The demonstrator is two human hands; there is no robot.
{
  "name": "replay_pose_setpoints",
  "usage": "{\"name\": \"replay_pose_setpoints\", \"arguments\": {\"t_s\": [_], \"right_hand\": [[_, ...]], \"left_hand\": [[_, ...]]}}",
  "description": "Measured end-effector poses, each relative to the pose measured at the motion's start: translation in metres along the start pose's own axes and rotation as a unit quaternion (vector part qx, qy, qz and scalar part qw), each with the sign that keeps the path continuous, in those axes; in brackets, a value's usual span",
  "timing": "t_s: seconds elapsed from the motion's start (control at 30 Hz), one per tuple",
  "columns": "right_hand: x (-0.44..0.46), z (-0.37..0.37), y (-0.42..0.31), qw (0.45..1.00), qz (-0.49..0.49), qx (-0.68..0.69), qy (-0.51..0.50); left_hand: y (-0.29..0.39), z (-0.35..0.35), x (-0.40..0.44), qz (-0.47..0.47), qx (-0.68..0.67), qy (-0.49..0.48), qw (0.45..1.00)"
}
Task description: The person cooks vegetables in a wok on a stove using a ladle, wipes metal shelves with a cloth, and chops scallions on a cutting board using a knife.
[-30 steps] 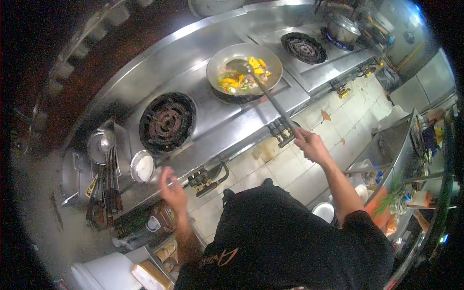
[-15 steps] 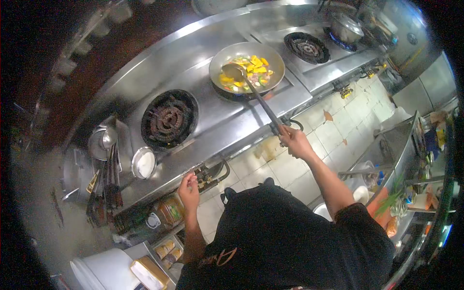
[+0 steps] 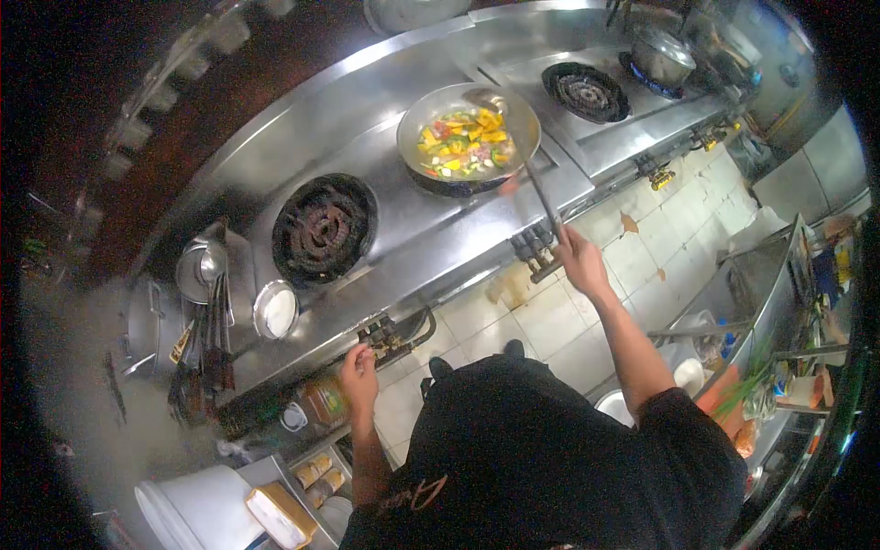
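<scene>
My right hand (image 3: 584,264) is closed around the long handle of a cooking ladle (image 3: 543,195). The ladle's round bowl rests at the far right side of a wide wok (image 3: 410,122). Inside the wok lies a mix of yellow, green, white and reddish pieces of food (image 3: 469,139). My left hand (image 3: 359,374) hangs by the stove's front edge, its fingers loosely curled with nothing visible in them. Close to it are the gas valves (image 3: 389,335); I cannot tell whether the hand touches them.
A bare burner (image 3: 324,229) lies left of the wok, another burner (image 3: 587,92) to the right. A lidded pot (image 3: 662,57) sits over a blue flame. At left are a bowl of white contents (image 3: 276,310) and several long-handled utensils (image 3: 215,330). Below stands a white bucket (image 3: 197,509).
The ladle bowl has moved from the wok's left part to its far right side, and the food is more mixed. My right hand has shifted slightly right; my left hand moved slightly down.
</scene>
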State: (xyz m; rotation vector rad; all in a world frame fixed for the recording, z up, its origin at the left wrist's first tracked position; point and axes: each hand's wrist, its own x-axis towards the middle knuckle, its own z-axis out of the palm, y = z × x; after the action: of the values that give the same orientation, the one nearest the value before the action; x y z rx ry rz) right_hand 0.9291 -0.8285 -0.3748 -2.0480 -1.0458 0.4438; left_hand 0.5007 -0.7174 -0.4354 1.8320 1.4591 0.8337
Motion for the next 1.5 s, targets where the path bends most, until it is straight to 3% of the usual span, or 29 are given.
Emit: {"name": "replay_pose_setpoints", "arguments": {"t_s": [0.1, 0.13, 0.23, 0.4, 0.47, 0.5, 0.53, 0.6, 0.7, 0.77, 0.83, 0.9, 0.93, 1.07, 1.17, 1.2, 1.23, 1.3, 1.33, 1.4, 1.43, 1.5], "right_hand": [[0.019, -0.003, 0.013, 0.997, 0.042, -0.065, -0.001], [0.02, -0.004, 0.016, 0.998, 0.065, -0.022, -0.006], [0.009, -0.035, -0.006, 0.993, 0.069, -0.071, -0.065], [0.005, -0.012, 0.029, 0.996, -0.049, -0.071, -0.01], [0.016, -0.014, 0.033, 0.997, -0.001, -0.046, -0.057], [0.02, -0.015, 0.042, 0.996, -0.08, -0.019, -0.045], [0.024, -0.012, 0.054, 0.993, -0.1, -0.055, -0.027], [0.026, -0.007, 0.057, 0.992, -0.049, -0.116, -0.019], [0.028, 0.001, 0.045, 0.98, -0.067, -0.186, -0.008], [0.034, 0.008, 0.06, 0.981, -0.1, -0.167, -0.03], [0.039, 0.014, 0.053, 0.98, -0.09, -0.176, -0.035], [0.026, 0.012, 0.006, 0.975, -0.041, -0.216, -0.024], [0.025, 0.018, 0.001, 0.975, -0.085, -0.205, 0.005], [0.016, 0.058, -0.051, 0.965, -0.175, -0.177, 0.086], [-0.001, 0.12, -0.105, 0.994, -0.082, -0.07, -0.005], [-0.005, 0.142, -0.108, 0.985, -0.122, -0.119, -0.022], [-0.011, 0.166, -0.118, 0.985, -0.145, -0.093, -0.028], [-0.037, 0.196, -0.188, 0.991, -0.069, -0.056, -0.095], [-0.043, 0.209, -0.192, 0.987, -0.085, -0.059, -0.12], [-0.057, 0.241, -0.176, 0.973, -0.156, -0.111, -0.128], [-0.069, 0.246, -0.196, 0.976, -0.114, -0.085, -0.164], [-0.092, 0.252, -0.211, 0.979, -0.038, -0.033, -0.198]], "left_hand": [[-0.002, 0.004, -0.007, -0.002, 0.004, -0.01, 1.0], [-0.008, 0.007, -0.007, 0.002, 0.013, -0.013, 1.0], [0.006, 0.007, -0.012, -0.016, 0.018, -0.022, 0.999], [0.0, 0.011, -0.025, 0.006, 0.024, -0.002, 1.0], [0.019, -0.002, -0.018, 0.005, 0.089, 0.023, 0.996], [0.017, -0.01, -0.014, 0.027, 0.091, 0.086, 0.992], [0.013, -0.018, -0.009, 0.051, 0.095, 0.144, 0.984], [0.033, -0.048, 0.001, 0.075, 0.117, 0.283, 0.949], [0.024, -0.099, 0.008, 0.094, 0.237, 0.437, 0.863], [0.02, -0.132, 0.016, 0.08, 0.225, 0.502, 0.831], [0.016, -0.164, 0.021, 0.046, 0.337, 0.5, 0.796], [0.005, -0.193, 0.034, 0.039, 0.366, 0.444, 0.817], [-0.001, -0.206, 0.039, 0.033, 0.38, 0.413, 0.827], [-0.014, -0.255, 0.061, -0.067, 0.305, 0.266, 0.912], [0.015, -0.296, 0.073, -0.19, 0.131, 0.194, 0.953], [-0.014, -0.303, 0.083, -0.027, 0.129, 0.253, 0.958], [-0.026, -0.316, 0.093, 0.022, 0.117, 0.234, 0.965], [-0.034, -0.338, 0.114, 0.123, 0.092, 0.197, 0.968], [-0.035, -0.348, 0.126, 0.107, 0.059, 0.158, 0.98], [-0.055, -0.359, 0.155, 0.224, 0.085, 0.186, 0.953], [-0.06, -0.365, 0.169, 0.286, 0.099, 0.201, 0.932], [-0.048, -0.375, 0.188, 0.323, 0.032, 0.224, 0.919]]}}
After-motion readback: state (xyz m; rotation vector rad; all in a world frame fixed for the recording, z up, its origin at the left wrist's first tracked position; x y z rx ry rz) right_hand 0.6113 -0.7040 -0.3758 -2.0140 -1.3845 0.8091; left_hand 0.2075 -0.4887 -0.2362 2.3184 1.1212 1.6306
